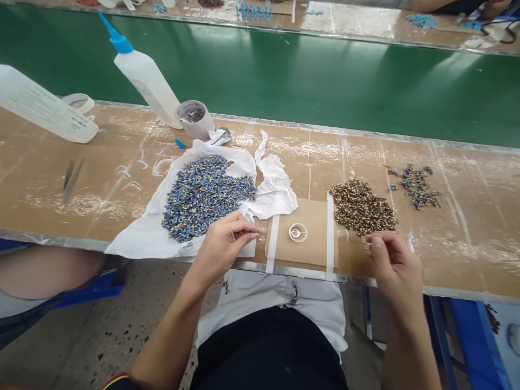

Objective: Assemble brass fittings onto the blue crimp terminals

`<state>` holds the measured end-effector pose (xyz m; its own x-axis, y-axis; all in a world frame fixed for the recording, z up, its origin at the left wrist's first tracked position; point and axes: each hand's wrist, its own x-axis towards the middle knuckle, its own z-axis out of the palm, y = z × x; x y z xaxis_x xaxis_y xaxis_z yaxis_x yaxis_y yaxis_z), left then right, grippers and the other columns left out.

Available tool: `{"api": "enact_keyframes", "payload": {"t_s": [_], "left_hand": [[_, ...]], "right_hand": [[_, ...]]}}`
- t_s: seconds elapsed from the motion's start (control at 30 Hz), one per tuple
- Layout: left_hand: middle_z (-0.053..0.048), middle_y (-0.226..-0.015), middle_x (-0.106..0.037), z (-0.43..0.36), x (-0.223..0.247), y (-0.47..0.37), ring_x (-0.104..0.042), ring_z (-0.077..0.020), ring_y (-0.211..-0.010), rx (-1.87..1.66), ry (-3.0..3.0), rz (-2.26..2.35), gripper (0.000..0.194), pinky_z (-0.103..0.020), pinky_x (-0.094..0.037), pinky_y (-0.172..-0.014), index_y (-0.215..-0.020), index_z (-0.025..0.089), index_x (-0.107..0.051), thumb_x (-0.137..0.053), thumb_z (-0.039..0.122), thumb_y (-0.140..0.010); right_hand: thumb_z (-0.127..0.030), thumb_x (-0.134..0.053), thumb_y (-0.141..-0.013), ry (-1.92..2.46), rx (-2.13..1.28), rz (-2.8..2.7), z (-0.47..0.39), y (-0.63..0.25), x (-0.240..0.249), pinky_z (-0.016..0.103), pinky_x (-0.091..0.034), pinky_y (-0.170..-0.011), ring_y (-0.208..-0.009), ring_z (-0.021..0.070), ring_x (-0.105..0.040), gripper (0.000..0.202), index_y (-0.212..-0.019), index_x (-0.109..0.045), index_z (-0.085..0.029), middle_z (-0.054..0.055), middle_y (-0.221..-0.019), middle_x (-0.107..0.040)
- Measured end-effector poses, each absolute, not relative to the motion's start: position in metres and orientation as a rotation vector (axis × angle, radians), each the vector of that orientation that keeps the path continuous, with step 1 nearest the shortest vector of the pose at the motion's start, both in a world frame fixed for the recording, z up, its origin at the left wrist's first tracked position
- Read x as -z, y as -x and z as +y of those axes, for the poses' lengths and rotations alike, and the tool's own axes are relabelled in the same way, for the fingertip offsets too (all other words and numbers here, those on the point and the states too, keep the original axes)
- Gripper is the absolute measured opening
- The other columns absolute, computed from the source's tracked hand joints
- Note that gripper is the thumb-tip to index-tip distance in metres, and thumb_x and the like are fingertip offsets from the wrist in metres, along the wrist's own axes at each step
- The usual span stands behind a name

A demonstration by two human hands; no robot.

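My left hand (225, 244) is closed in a pinch at the right front edge of a pile of small blue and yellow pieces (203, 197), which lies on white paper (140, 235). Whatever is between its fingertips is too small to make out. On the right, my right hand (396, 265) also pinches, just in front of a heap of small brown and gold pieces (361, 206); its fingertips hide what they hold. Between the hands, a small clear dish (298, 233) with a thin stick across it sits on a cardboard pad (311, 208) flanked by white tape strips.
Several joined blue-and-brown pieces (420, 186) lie scattered at the right. Toward the back left are a blue-tipped bottle (148, 84), a tape roll (195, 119) and another bottle (44, 105). Tweezers (72, 179) lie left. A green belt (284, 78) runs beyond the table.
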<state>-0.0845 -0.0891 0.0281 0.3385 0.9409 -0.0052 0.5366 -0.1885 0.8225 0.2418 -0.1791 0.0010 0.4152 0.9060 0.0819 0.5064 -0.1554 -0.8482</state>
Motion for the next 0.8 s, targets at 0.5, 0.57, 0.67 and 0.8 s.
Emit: {"api": "enact_keyframes", "payload": {"t_s": [0.5,0.57,0.67,0.8], "left_hand": [[-0.005,-0.088,-0.066,-0.098,-0.023,0.065,-0.061,-0.0160,-0.081,-0.756,-1.636,1.094,0.024,-0.028,-0.049,-0.071,-0.106,0.024,-0.077,-0.056,0.023,-0.094],[-0.005,-0.091,-0.068,-0.097,-0.017,0.064,-0.063,-0.0169,-0.084,-0.738,-1.712,1.162,0.026,-0.030,-0.051,-0.077,-0.113,0.023,-0.074,-0.054,0.024,-0.095],[-0.006,-0.098,-0.071,-0.090,-0.011,0.066,-0.065,-0.0185,-0.090,-0.704,-1.851,1.271,0.031,-0.033,-0.051,-0.087,-0.121,0.020,-0.067,-0.055,0.024,-0.094],[-0.007,-0.103,-0.068,-0.076,-0.018,0.080,-0.064,-0.0185,-0.091,-0.630,-2.049,1.293,0.027,-0.032,-0.051,-0.086,-0.115,0.018,-0.066,-0.052,0.022,-0.093]], "right_hand": [[-0.033,-0.048,-0.098,1.577,-0.842,-1.442,-0.158,-0.185,-0.001,0.030,-0.040,-0.064,-0.074,0.0184,-0.054,0.018,-0.091,-0.060,-0.021,0.005,-0.086,-0.058],[-0.034,-0.048,-0.098,1.576,-0.853,-1.461,-0.155,-0.181,0.001,0.030,-0.041,-0.064,-0.074,0.0186,-0.054,0.019,-0.091,-0.059,-0.022,0.004,-0.085,-0.059],[-0.035,-0.048,-0.098,1.600,-0.846,-1.469,-0.152,-0.180,0.004,0.030,-0.042,-0.065,-0.074,0.0184,-0.055,0.019,-0.089,-0.059,-0.021,0.004,-0.084,-0.059],[-0.037,-0.049,-0.097,1.633,-0.868,-1.436,-0.151,-0.184,0.011,0.029,-0.042,-0.064,-0.072,0.0181,-0.056,0.020,-0.088,-0.059,-0.021,0.003,-0.081,-0.060]]}}
